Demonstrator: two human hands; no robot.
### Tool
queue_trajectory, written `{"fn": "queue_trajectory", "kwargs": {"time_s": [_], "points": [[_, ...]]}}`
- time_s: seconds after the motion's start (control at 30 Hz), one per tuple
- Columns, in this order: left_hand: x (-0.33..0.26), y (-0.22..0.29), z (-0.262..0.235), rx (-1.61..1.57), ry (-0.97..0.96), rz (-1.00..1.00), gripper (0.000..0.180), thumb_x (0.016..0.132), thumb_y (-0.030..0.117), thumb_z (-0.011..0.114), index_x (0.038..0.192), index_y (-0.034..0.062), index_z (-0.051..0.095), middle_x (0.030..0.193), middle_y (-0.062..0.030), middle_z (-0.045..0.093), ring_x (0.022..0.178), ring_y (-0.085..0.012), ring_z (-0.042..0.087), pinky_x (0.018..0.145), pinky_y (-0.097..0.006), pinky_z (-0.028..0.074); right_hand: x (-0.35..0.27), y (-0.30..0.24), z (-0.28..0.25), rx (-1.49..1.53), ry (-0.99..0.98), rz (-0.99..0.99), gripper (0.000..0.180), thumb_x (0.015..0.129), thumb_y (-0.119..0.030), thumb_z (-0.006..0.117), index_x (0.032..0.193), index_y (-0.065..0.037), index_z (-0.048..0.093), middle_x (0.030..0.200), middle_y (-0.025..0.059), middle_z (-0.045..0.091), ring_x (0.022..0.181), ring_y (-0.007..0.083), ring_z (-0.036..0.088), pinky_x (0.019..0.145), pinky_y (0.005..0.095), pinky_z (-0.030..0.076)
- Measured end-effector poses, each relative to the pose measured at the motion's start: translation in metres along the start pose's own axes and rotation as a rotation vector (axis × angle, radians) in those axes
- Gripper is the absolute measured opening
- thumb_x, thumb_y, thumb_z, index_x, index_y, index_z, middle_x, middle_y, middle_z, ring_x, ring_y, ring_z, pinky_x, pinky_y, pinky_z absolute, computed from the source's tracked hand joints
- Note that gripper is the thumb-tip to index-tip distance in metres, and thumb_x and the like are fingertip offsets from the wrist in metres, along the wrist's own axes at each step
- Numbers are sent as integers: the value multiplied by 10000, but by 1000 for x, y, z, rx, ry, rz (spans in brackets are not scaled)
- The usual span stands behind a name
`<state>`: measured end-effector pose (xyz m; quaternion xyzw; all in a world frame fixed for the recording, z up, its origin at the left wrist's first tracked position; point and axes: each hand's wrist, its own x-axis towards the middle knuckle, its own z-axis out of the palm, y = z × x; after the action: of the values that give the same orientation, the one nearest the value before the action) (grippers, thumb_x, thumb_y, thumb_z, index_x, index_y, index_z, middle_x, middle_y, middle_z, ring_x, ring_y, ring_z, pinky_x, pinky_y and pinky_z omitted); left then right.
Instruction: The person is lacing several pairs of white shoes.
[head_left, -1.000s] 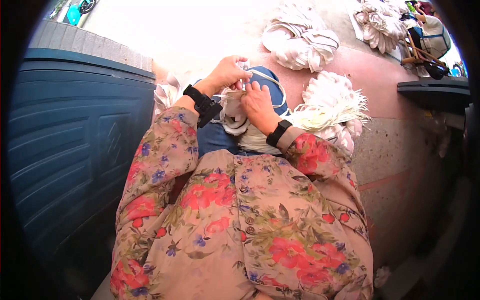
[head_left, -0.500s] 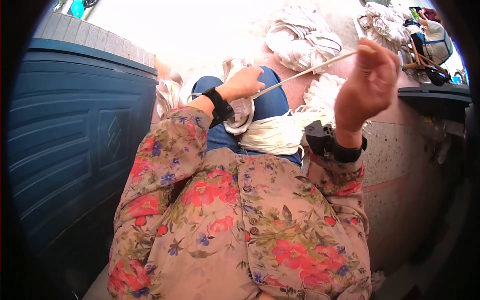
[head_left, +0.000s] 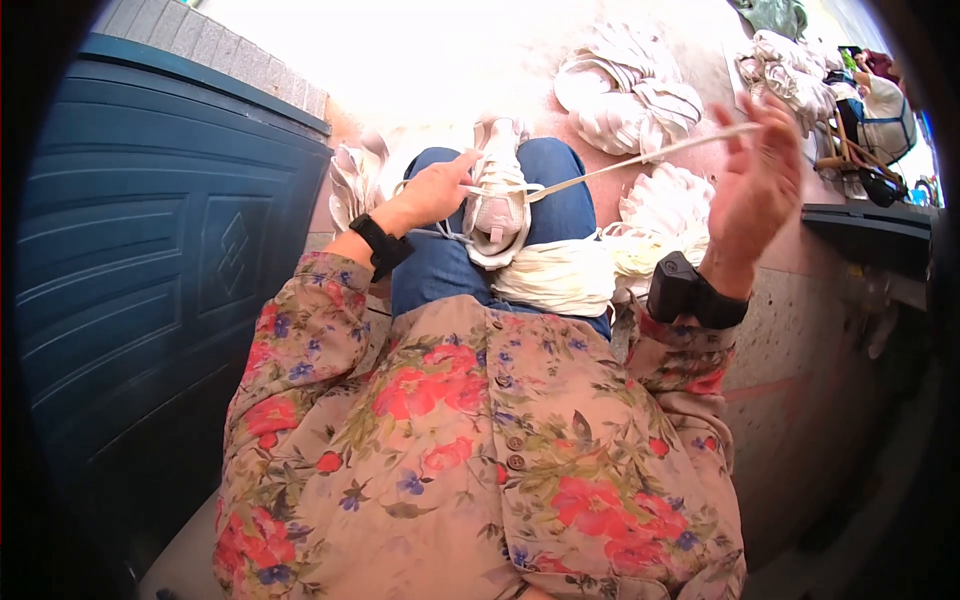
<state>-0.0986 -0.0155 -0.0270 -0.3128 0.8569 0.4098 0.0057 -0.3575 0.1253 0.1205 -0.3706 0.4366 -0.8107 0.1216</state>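
A pale sneaker (head_left: 497, 215) rests between my knees, its toe away from me. A white shoelace (head_left: 640, 160) runs from its eyelets up to the right, nearly straight. My right hand (head_left: 755, 185), raised and somewhat blurred, has the lace's far part between its fingers. Just left of the sneaker, my left hand (head_left: 435, 192) is closed at the lacing, with white lace showing on both sides of it. Its fingertips are partly hidden from view. Across my lap lies a bundle of cream laces (head_left: 560, 272), right of the sneaker.
Piles of pale shoes (head_left: 630, 90) lie on the floor ahead, with more shoes (head_left: 665, 200) by my right knee and others (head_left: 357, 180) by my left. A dark blue panelled door (head_left: 170, 240) stands at left. Far right are a white heap (head_left: 785, 75) and a dark ledge (head_left: 870, 235).
My left hand has moved left off the sneaker, uncovering its lacing. My right hand has shifted slightly right and lower, with its fingers spread more. The view has shifted a little.
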Motion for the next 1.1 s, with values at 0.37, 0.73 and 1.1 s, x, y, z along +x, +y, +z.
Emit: {"fn": "queue_trajectory", "kwargs": {"time_s": [0.37, 0.73, 1.1], "points": [[-8, -2, 8, 273, 178, 207, 209, 782, 131, 526, 972, 45, 540, 841, -153, 582, 691, -323, 579, 633, -386, 471, -159, 139, 37, -691, -835, 609, 185, 799, -158, 492, 775, -3, 592, 638, 164, 591, 576, 271, 596, 540, 361, 462], [-19, 12, 25, 512, 305, -22, 58, 795, 91, 456, 805, 42, 485, 677, -162, 581, 660, -340, 593, 572, -415, 478, -171, 146, 59, -1097, -960, 293, 125, 776, -128, 496, 838, -47, 568, 672, 184, 585, 625, 328, 600, 553, 413, 478], [-20, 18, 24, 113, 405, -194, 173, 805, 121, 433, 913, 12, 513, 741, -240, 587, 730, -396, 576, 663, -474, 454, -29, -4, 43, 599, -585, 1058, 147, 921, -194, 424, 930, -60, 482, 629, 0, 475, 482, 94, 464, 467, 189, 365]]}}
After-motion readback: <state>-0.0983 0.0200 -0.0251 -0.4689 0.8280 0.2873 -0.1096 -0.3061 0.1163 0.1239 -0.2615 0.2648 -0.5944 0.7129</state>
